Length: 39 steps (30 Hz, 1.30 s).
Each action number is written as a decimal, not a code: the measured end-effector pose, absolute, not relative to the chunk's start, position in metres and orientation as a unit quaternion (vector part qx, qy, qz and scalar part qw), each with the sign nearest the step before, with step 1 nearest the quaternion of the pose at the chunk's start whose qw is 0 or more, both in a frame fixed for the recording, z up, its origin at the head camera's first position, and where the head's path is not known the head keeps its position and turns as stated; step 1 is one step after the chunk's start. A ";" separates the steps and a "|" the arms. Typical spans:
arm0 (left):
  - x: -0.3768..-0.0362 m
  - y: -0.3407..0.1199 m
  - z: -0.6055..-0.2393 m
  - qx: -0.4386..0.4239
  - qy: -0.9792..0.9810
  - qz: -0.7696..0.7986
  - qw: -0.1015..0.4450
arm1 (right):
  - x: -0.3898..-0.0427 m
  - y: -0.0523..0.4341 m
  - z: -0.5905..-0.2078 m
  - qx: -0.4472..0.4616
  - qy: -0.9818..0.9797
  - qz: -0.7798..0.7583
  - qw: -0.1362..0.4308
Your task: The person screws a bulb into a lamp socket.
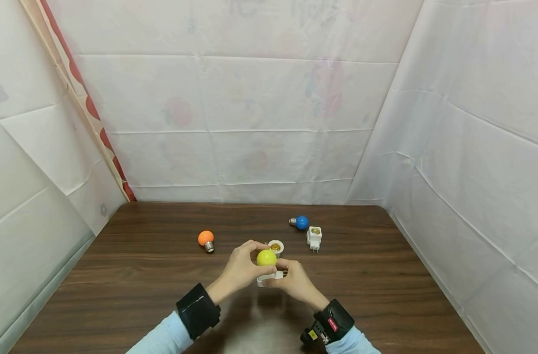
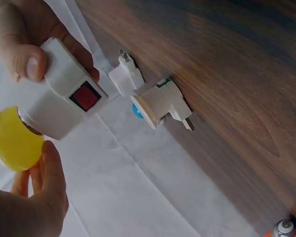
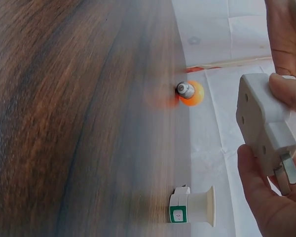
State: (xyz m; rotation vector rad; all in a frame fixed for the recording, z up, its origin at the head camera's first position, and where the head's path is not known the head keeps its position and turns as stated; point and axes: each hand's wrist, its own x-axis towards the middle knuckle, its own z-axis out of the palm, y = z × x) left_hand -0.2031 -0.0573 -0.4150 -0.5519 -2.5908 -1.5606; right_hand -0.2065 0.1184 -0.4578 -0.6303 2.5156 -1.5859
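My left hand pinches a round yellow light bulb between thumb and fingers. A white plug-in lamp socket with a red rocker switch is gripped by my right hand. The bulb's base meets the mouth of this socket, where a dark sliver of metal shows; how deep it sits I cannot tell. Flat metal prongs stick out of the socket's other end, by the right fingers. Both hands are raised above the wooden table.
Just beyond the hands stands a white socket with a flared round rim. Farther right are a blocky white socket and a blue bulb. An orange bulb lies to the left. White sheeting surrounds the table's back and sides.
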 end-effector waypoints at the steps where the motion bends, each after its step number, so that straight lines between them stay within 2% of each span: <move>1: -0.203 -0.058 -0.415 -0.181 -0.841 -0.509 0.033 | -0.207 0.119 -0.458 -0.210 0.828 -0.518 0.050; 12: -0.210 -0.069 -0.414 -0.233 -0.813 -0.534 -0.017 | -0.206 0.120 -0.457 -0.221 0.831 -0.508 0.052; 18: -0.209 -0.076 -0.405 -0.274 -0.799 -0.530 -0.072 | -0.202 0.119 -0.451 -0.222 0.820 -0.521 0.083; 25: -0.203 -0.081 -0.388 -0.303 -0.767 -0.550 -0.131 | -0.189 0.118 -0.428 -0.240 0.810 -0.524 0.108; 31: -0.203 -0.081 -0.389 -0.312 -0.756 -0.559 -0.136 | -0.187 0.118 -0.426 -0.242 0.810 -0.523 0.111; 39: -0.210 -0.073 -0.415 -0.299 -0.771 -0.558 -0.069 | -0.192 0.118 -0.431 -0.227 0.805 -0.540 0.093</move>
